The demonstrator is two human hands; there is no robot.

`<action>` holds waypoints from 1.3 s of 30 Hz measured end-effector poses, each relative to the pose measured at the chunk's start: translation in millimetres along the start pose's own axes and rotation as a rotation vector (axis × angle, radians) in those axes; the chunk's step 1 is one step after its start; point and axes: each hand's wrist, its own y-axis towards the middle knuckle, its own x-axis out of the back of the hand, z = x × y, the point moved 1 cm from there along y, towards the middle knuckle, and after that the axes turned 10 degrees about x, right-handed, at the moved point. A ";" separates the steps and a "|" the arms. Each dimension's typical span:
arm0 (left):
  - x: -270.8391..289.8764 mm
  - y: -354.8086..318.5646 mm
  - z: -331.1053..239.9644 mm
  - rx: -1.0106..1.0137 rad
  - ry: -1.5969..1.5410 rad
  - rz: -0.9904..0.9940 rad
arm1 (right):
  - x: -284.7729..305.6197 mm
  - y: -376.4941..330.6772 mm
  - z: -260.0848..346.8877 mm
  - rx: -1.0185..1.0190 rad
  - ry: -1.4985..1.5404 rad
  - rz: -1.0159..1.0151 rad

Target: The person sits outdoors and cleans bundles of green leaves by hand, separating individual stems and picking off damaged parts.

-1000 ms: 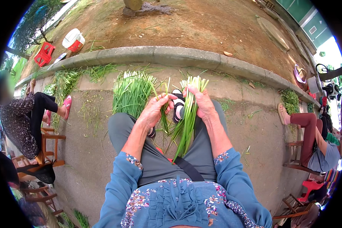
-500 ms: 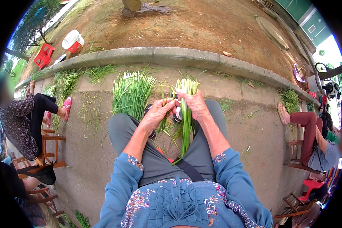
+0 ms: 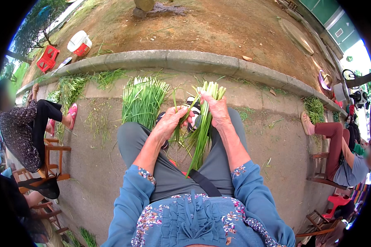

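Note:
In my right hand (image 3: 215,110) is a bunch of garlic chives (image 3: 200,142), gripped near its pale ends, with the green leaves trailing down between my knees. Just left of it, my left hand (image 3: 172,120) is closed on a few loose chive strands (image 3: 175,101) that stick up and hang below the fingers. Its fingertips sit close to the bunch; whether they touch it I cannot tell. A large stack of garlic chives (image 3: 142,103) lies on the pavement beyond my left knee, pale ends facing away. Loose leaves are scattered on the ground between my feet.
A concrete curb (image 3: 169,61) runs across ahead, with bare soil behind it. Seated people are at the left and right on wooden chairs (image 3: 55,160). A red-and-white bucket (image 3: 79,43) and a red stool (image 3: 48,59) stand beyond the curb. Discarded greens (image 3: 72,88) lie along it.
My right hand has moved slightly right and up with the bunch, whose pale ends now fan out more. The left hand has stayed nearly in place, now a little apart from the right.

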 end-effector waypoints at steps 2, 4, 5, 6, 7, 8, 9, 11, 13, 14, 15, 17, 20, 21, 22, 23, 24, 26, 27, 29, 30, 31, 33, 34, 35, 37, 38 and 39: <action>3.0 2.4 2.5 0.012 -0.003 -0.043 | 2.8 2.3 -0.4 0.040 0.025 -0.044; 6.4 2.0 4.3 0.011 0.056 -0.033 | 5.6 4.1 0.4 0.104 0.035 -0.087; 7.3 1.8 4.9 0.011 0.086 -0.028 | 7.7 4.5 1.5 0.093 0.070 -0.104; 6.9 1.4 4.2 0.017 0.095 -0.052 | 10.2 4.9 3.2 0.083 0.104 -0.120; 5.9 0.7 2.8 0.024 0.104 -0.077 | 12.8 5.3 4.5 0.073 0.139 -0.137; 5.4 0.4 2.1 0.031 0.113 -0.101 | 15.3 5.7 5.6 0.102 0.191 -0.144; 9.2 3.4 6.4 -0.004 0.089 -0.152 | 16.0 6.5 6.8 0.105 0.223 -0.152; 21.8 13.9 20.7 -0.074 0.041 -0.251 | 16.4 8.3 10.0 0.113 0.285 -0.168; 24.6 13.7 20.7 -0.032 -0.020 -0.253 | 20.1 8.7 11.8 0.081 0.382 -0.119; 24.9 14.5 20.7 -0.018 -0.050 -0.291 | 22.1 8.6 12.9 0.065 0.430 -0.094; 24.8 14.3 19.7 -0.005 -0.079 -0.329 | 24.8 8.6 14.1 0.049 0.479 -0.068; 28.9 13.9 18.8 0.010 -0.061 -0.316 | 31.4 10.4 10.7 0.050 0.471 0.020; 26.3 11.4 13.6 0.063 -0.142 -0.275 | 26.9 7.7 17.5 0.036 0.449 0.039; 21.7 9.1 9.0 0.092 -0.214 -0.232 | 27.2 6.9 17.6 0.022 0.436 0.094; 19.4 8.2 6.5 0.121 -0.287 -0.188 | 28.0 6.1 17.8 0.007 0.424 0.150; 20.0 8.4 5.8 0.106 -0.307 -0.122 | 28.1 5.0 17.7 -0.007 0.411 0.205; 21.7 8.0 4.7 0.090 -0.327 -0.057 | 24.5 2.5 20.1 -0.049 0.373 0.191; 24.6 7.8 6.1 0.099 -0.361 -0.015 | 18.5 -1.2 20.8 -0.096 0.319 0.189; 21.5 5.9 3.3 0.115 -0.334 -0.021 | 17.2 -2.3 20.0 -0.119 0.290 0.184; 14.1 1.9 -3.0 0.146 -0.280 -0.033 | 16.6 -2.0 15.9 -0.119 0.292 0.200; 14.2 2.4 -1.8 0.152 -0.150 -0.090 | 15.6 -2.3 16.5 -0.125 0.290 0.220; 14.7 3.7 0.9 0.157 -0.020 -0.147 | 14.8 -2.7 16.9 -0.130 0.288 0.239; 15.9 5.6 6.3 0.133 0.120 -0.183 | 15.3 -2.1 12.3 -0.122 0.216 0.244; 16.0 6.2 8.9 0.104 0.129 -0.161 | 14.3 -1.0 8.2 -0.096 0.145 0.247; 16.0 6.9 11.4 0.074 0.139 -0.139 | 12.7 -0.7 6.0 -0.069 0.074 0.248; 14.8 7.1 13.6 0.128 0.098 -0.044 | 2.8 -3.9 6.4 -0.065 0.035 0.282; 15.1 8.7 16.4 0.133 0.096 -0.017 | -4.0 -5.6 3.8 -0.058 0.014 0.279; 11.8 7.5 15.7 0.139 0.093 0.013 | -7.4 -7.9 3.2 -0.051 -0.010 0.275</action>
